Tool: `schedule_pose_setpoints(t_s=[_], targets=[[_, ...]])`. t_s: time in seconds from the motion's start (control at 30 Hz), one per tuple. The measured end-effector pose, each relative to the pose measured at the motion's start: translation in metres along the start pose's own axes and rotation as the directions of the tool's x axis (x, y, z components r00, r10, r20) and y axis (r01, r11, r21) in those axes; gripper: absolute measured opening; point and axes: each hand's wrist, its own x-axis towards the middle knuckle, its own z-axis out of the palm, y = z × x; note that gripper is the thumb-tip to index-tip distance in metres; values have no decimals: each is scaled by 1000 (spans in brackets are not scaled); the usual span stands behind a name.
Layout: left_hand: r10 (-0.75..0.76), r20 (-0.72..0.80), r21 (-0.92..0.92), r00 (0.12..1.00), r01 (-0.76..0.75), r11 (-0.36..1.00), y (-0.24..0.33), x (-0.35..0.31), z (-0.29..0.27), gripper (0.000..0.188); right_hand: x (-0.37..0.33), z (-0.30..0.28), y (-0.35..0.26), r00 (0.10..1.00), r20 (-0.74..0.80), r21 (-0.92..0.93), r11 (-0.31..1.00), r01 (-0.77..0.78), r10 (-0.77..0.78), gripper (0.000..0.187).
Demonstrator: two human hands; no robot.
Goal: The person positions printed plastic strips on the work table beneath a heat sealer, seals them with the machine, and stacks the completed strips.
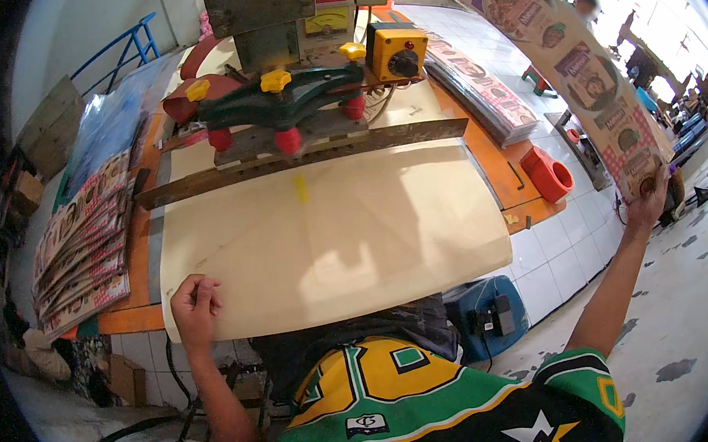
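Note:
My right hand (647, 200), raised at the right, grips the lower end of a long printed packaging sheet (586, 73) with pictures of food bowls. The sheet slants up and left, out of the top of the view. My left hand (196, 301) rests at the near left corner of a wide cream sheet (327, 244), its fingers curled in and nothing visible in them. That sheet covers the front of an orange table (133, 320). Across its far side runs the long metal bar (308, 162) of a press with a dark green clamp arm (289, 97), yellow knobs and red feet.
At the left lies a fanned pile of printed packaging (87, 240). Another flat printed stack (487, 90) lies at the back right. Near the right edge are a red tape dispenser-like holder (547, 174) and a black hex key (515, 175). A yellow control box (396, 53) sits on the press.

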Motion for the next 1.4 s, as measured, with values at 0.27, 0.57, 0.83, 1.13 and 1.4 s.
schedule_pose_setpoints(t_s=[0.27, 0.57, 0.83, 1.13, 1.4], targets=[[134, 73, -199, 988, -117, 973, 20, -2, -4, 51, -17, -48, 36, 967, 104, 262, 932, -251, 231, 50], [37, -5, -412, 999, -36, 910, -24, 5, -44, 92, -108, 174, 22, 734, 556, -14, 887, -461, 390, 38], [-187, -116, -447, 975, 117, 887, -23, 35, -97, 47, -144, 253, 38, 421, 748, -283, 820, -497, 514, 40], [82, -93, -204, 992, -100, 974, -61, 48, -126, 45, -165, 286, 39, 416, 789, -60, 730, -681, 453, 34], [86, 44, -303, 995, -69, 951, -72, 59, -136, 48, -156, 287, 44, 407, 835, -57, 795, -604, 370, 32]])
